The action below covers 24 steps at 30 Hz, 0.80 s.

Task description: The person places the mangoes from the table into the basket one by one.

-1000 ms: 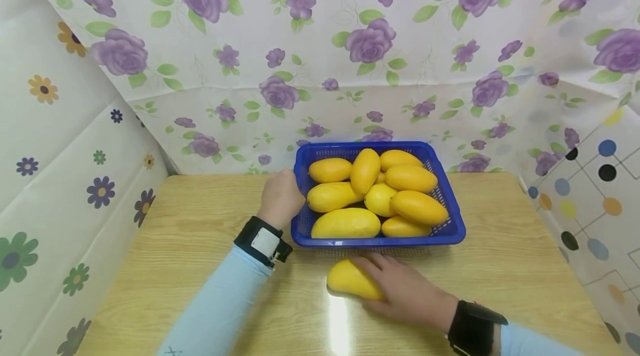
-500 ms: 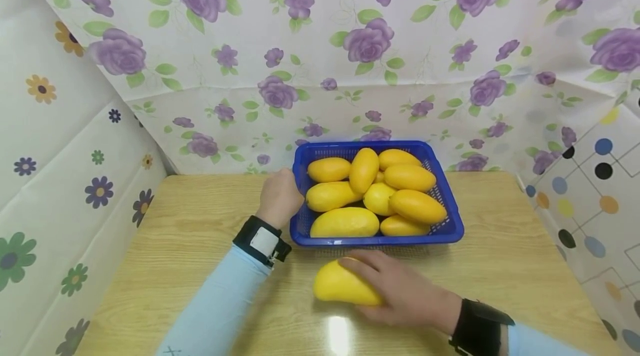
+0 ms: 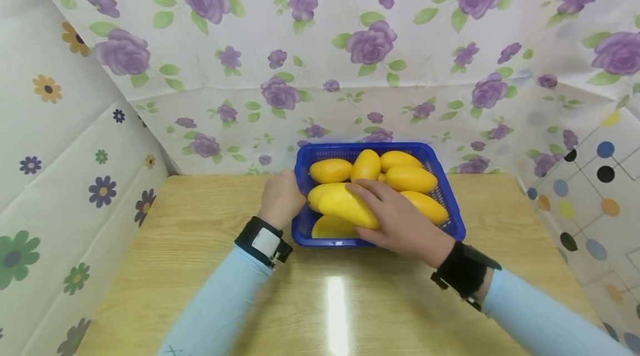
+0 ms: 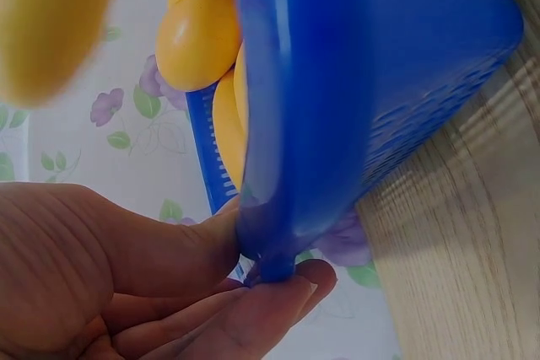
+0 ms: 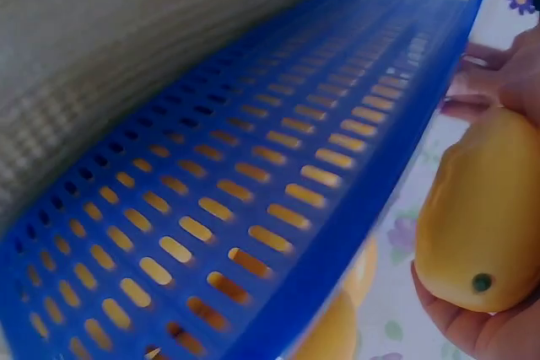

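A blue plastic basket (image 3: 330,242) with slotted walls holds several yellow mangoes (image 3: 411,179). At its left side my left hand (image 3: 281,195) pinches the rim between thumb and fingers (image 4: 261,314), seen closely in the left wrist view. My right hand (image 3: 400,222) grips a yellow mango (image 3: 345,205) from above and holds it over the basket's front half, where it hides part of the fruit below. In the right wrist view this mango (image 5: 481,217) shows a green stem spot and appears above the basket's rim, with fingers curled under it.
The basket stands on a light wooden table (image 3: 210,272), close to a back wall covered in purple-flowered sheeting (image 3: 225,123). Patterned sheets (image 3: 70,178) also line the left and right sides. A glare streak lies on the table before the basket.
My right hand has lifted the mango off the table in front of the basket and carried it forward over the basket. My left hand has stayed at the rim.
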Each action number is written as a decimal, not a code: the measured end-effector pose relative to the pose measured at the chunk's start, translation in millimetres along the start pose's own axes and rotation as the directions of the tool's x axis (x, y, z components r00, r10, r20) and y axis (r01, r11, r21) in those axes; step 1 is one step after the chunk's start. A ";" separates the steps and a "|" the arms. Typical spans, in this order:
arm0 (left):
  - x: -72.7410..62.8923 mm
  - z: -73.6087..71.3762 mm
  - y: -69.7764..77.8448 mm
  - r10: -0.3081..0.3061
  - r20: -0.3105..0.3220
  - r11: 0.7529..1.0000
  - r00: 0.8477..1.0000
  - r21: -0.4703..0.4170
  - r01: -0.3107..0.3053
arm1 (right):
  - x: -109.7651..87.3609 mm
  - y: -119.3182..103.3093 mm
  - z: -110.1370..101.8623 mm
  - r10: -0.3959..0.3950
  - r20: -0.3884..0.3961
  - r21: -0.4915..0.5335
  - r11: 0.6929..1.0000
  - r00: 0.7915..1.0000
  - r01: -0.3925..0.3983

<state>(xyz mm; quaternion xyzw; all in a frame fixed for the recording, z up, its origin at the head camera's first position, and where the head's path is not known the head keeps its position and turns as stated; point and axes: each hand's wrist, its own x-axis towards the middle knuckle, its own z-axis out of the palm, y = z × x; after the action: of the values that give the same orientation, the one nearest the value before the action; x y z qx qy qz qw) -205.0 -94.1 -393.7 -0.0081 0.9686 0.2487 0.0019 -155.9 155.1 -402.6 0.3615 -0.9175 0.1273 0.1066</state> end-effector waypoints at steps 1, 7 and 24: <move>-0.3 0.6 -0.1 0.007 -0.005 1.000 1.000 -0.001 -0.007 | 3.1 3.0 2.6 0.004 0.016 -0.010 1.000 1.000 -0.004; -2.2 1.2 0.8 0.024 -0.023 1.000 0.999 -0.008 -0.024 | 14.6 14.5 16.2 -0.001 0.064 -0.052 0.999 0.998 0.004; -0.4 0.8 -2.0 0.039 -0.040 0.999 0.998 -0.014 -0.040 | 20.3 22.6 31.1 0.075 0.122 -0.058 0.996 0.990 -0.068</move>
<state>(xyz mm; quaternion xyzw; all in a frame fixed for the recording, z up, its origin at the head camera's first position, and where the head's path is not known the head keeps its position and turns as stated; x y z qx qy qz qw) -204.6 -95.5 -395.3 0.0062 0.9665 0.2558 -0.0221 -189.3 148.5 -429.7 0.3326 -0.9378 0.0838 0.0543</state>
